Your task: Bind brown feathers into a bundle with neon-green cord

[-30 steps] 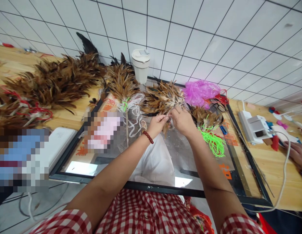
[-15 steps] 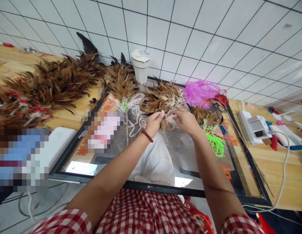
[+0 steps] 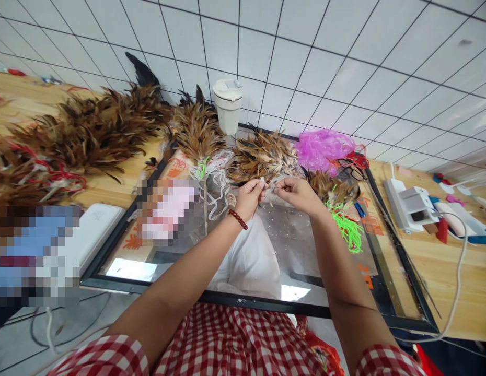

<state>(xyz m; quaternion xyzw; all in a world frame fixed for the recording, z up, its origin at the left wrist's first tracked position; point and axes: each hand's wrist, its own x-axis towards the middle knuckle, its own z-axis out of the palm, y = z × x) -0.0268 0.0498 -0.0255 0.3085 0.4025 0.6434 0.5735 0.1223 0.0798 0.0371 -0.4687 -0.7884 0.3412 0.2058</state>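
Observation:
In the middle of the glass-topped board, my left hand (image 3: 251, 199), with a beaded bracelet on the wrist, pinches a small feather (image 3: 262, 180); its pale tip shows at the thumb. Facing it, my right hand (image 3: 296, 193) has thumb and forefinger closed on downy feather fluff (image 3: 272, 193) in the narrow gap between the hands. Fingers cover much of both. Just behind lies a pile of loose brown feathers (image 3: 262, 154). A tied feather bundle (image 3: 198, 128) on a thin stick (image 3: 205, 206) lies to the left, with white ribbon (image 3: 218, 201) beside it.
A white lidded cup (image 3: 228, 109) stands by the tiled wall. Purple plastic (image 3: 323, 149), green strings (image 3: 348, 227) and glasses (image 3: 356, 171) lie right, beyond them a power strip (image 3: 403, 203). Large feather dusters (image 3: 86, 130) and a white box (image 3: 96, 230) are left. A black frame (image 3: 266, 305) edges the glass.
My right hand's fingers have drawn together into a pinch, with fluff now between the hands. The brown feather part that hung below my left fingers no longer shows.

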